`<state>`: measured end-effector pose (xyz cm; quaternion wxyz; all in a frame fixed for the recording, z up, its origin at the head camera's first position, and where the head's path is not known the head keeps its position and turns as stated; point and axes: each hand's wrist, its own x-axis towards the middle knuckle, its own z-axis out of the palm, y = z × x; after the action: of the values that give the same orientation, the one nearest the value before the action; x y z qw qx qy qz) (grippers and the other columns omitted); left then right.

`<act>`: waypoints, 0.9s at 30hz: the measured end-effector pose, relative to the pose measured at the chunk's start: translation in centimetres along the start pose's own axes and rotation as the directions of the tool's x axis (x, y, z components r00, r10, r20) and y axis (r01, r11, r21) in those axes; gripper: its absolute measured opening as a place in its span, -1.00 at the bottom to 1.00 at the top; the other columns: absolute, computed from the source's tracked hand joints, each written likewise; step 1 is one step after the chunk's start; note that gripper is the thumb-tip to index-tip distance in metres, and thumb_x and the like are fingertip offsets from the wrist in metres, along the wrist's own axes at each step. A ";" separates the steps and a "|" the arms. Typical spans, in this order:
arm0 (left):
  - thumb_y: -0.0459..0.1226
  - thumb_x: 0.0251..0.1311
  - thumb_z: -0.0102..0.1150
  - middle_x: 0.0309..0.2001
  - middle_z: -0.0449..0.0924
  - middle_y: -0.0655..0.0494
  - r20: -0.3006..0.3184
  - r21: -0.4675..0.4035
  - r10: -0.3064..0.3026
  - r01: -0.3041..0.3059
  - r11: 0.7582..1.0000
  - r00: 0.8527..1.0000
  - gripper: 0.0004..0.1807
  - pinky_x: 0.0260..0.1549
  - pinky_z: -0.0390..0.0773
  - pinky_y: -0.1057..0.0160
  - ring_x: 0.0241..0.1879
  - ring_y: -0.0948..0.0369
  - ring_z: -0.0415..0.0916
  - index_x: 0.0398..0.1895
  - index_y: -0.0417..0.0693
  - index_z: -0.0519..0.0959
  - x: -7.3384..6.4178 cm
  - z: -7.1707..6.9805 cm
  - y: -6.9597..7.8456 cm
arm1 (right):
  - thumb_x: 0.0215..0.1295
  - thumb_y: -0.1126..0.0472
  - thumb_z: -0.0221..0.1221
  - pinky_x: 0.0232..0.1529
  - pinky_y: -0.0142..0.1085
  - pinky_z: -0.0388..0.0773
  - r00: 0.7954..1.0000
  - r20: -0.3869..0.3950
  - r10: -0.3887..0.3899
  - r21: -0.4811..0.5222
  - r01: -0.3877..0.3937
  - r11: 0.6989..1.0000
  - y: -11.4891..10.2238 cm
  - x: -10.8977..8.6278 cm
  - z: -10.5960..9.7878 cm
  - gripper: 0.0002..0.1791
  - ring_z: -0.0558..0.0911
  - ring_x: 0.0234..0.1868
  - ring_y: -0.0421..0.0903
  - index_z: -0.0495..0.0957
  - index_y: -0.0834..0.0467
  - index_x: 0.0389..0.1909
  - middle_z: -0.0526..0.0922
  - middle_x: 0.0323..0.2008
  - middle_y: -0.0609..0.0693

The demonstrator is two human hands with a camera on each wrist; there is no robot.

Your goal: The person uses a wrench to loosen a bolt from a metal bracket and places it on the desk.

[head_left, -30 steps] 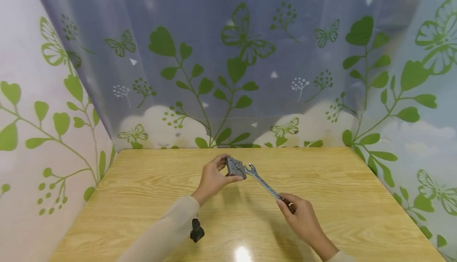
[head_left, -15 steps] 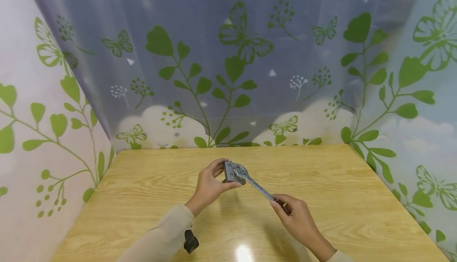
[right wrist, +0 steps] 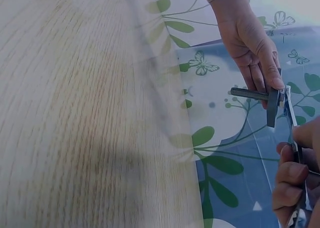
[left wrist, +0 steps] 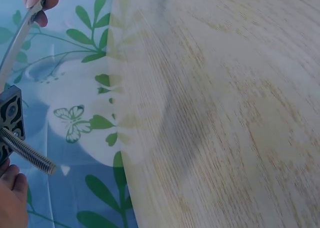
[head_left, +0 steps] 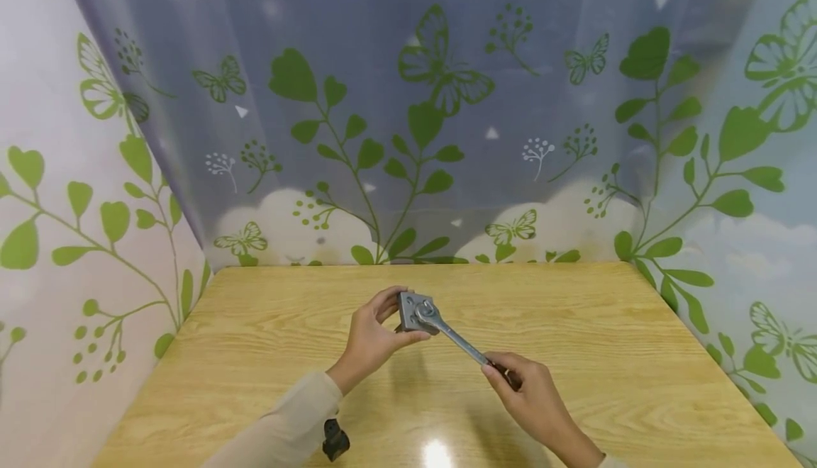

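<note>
My left hand [head_left: 367, 347] holds a small square grey metal plate [head_left: 407, 303] by its edges, tilted above the wooden table. A threaded bolt [left wrist: 31, 154] runs through the plate's middle and sticks out of its far side, as both wrist views show. In the right hand [head_left: 535, 398] I grip a silver wrench [head_left: 462, 344] by its handle. Its open end sits at the middle of the plate's near face, around the bolt's head or nut; which of the two cannot be made out. The right wrist view shows the wrench [right wrist: 290, 112] edge-on beside the plate [right wrist: 273, 108].
Both hands are above a wood-grain table [head_left: 287, 312]. Behind it hangs a blue-grey curtain [head_left: 357, 21] printed with green leaves and butterflies, and similar printed sheets flank both sides. A black device [head_left: 335, 440] shows below the left sleeve [head_left: 287, 411].
The wrench's open end has moved left from beside the plate onto the fastener at its middle. Both hands have shifted slightly left and lower, still holding the plate and wrench.
</note>
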<state>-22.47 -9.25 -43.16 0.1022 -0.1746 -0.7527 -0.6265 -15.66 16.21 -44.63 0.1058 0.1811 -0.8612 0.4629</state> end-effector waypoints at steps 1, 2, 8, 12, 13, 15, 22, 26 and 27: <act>-0.32 -0.29 0.58 0.14 0.55 -0.03 -0.001 -0.006 0.001 -0.001 1.000 1.000 -0.17 0.08 0.53 0.35 0.14 0.10 0.52 0.21 -0.16 0.44 -0.1 0.0 0.1 | 0.34 0.21 0.17 -0.79 -0.50 0.25 1.000 0.004 0.004 -0.008 -0.003 1.000 -0.1 0.0 0.0 -0.77 0.22 -0.73 -0.40 0.65 0.28 -0.14 0.52 -0.55 -0.22; -0.35 -0.28 0.58 0.14 0.55 -0.05 -0.001 -0.007 -0.008 0.008 1.000 1.000 -0.17 0.08 0.53 0.34 0.14 0.09 0.52 0.21 -0.18 0.44 -0.3 -0.1 0.5 | 0.34 0.20 0.17 -0.78 -0.49 0.26 1.000 0.009 0.016 -0.014 -0.016 1.000 -0.2 -0.1 0.0 -0.77 0.24 -0.72 -0.39 0.66 0.27 -0.14 0.51 -0.56 -0.22; -0.48 -0.22 0.51 0.14 0.51 -0.21 0.004 -0.006 -0.027 0.027 1.000 1.000 -0.21 0.11 0.51 0.32 0.14 -0.01 0.50 0.20 -0.34 0.40 -1.0 -0.3 2.8 | 0.30 0.23 0.21 -0.74 -0.49 0.25 0.997 -0.019 0.079 -0.018 -0.079 0.997 -0.9 -0.4 0.6 -0.80 0.25 -0.70 -0.35 0.68 0.25 -0.15 0.44 -0.62 -0.23; -0.47 -0.25 0.53 0.15 0.52 -0.15 -0.018 -0.019 -0.023 0.023 1.000 1.000 -0.20 0.11 0.50 0.32 0.15 0.04 0.51 0.20 -0.26 0.43 -0.6 -0.1 1.1 | 0.29 0.24 0.22 -0.73 -0.48 0.26 0.994 -0.049 0.096 -0.009 -0.096 0.995 -1.1 -0.6 1.1 -0.80 0.26 -0.69 -0.34 0.69 0.24 -0.15 0.41 -0.64 -0.23; -0.45 -0.26 0.54 0.16 0.52 -0.13 -0.023 -0.021 -0.023 0.022 1.000 0.999 -0.19 0.11 0.50 0.32 0.16 0.06 0.50 0.20 -0.23 0.43 -0.5 -0.1 0.7 | 0.29 0.24 0.22 -0.73 -0.48 0.26 0.993 -0.055 0.107 -0.003 -0.108 0.994 -1.2 -0.7 1.2 -0.80 0.26 -0.68 -0.33 0.69 0.24 -0.15 0.41 -0.64 -0.22; -0.41 -0.26 0.55 0.16 0.52 -0.09 -0.028 -0.024 -0.016 0.015 1.000 0.999 -0.19 0.11 0.50 0.32 0.16 0.08 0.50 0.21 -0.18 0.44 -0.4 0.0 0.5 | 0.29 0.24 0.21 -0.72 -0.48 0.26 0.989 -0.068 0.130 0.011 -0.129 0.992 -1.3 -0.8 1.3 -0.80 0.26 -0.68 -0.32 0.69 0.25 -0.14 0.41 -0.63 -0.21; -0.34 -0.28 0.58 0.15 0.54 -0.05 -0.049 -0.004 0.007 -0.007 1.000 0.999 -0.20 0.09 0.53 0.31 0.15 0.10 0.52 0.18 -0.12 0.47 -0.2 0.2 0.4 | 0.30 0.28 0.20 -0.74 -0.47 0.30 0.986 -0.084 0.141 0.059 -0.137 0.989 -1.5 -1.1 1.7 -0.80 0.28 -0.70 -0.34 0.68 0.31 -0.16 0.46 -0.62 -0.18; -0.43 -0.29 0.56 0.15 0.53 -0.12 -0.015 0.000 0.004 -0.004 1.000 1.000 -0.18 0.14 0.49 0.30 0.14 0.07 0.52 0.20 -0.21 0.44 -0.3 0.2 0.6 | 0.29 0.27 0.21 -0.74 -0.46 0.32 0.990 -0.078 0.116 0.068 -0.111 0.991 -1.2 -1.2 1.5 -0.79 0.29 -0.69 -0.34 0.68 0.29 -0.14 0.47 -0.61 -0.19; -0.46 -0.29 0.55 0.15 0.53 -0.14 -0.004 -0.004 0.001 -0.001 1.000 1.000 -0.18 0.15 0.49 0.29 0.14 0.05 0.51 0.20 -0.25 0.43 -0.3 0.2 0.7 | 0.29 0.27 0.21 -0.74 -0.46 0.33 0.992 -0.075 0.100 0.070 -0.094 0.993 -1.1 -1.2 1.3 -0.79 0.29 -0.69 -0.35 0.68 0.29 -0.14 0.48 -0.60 -0.20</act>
<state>-21.88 -8.96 -42.65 0.1036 -0.1742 -0.7512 -0.6282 -14.11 14.82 -44.99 0.1108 0.1242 -0.8483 0.5026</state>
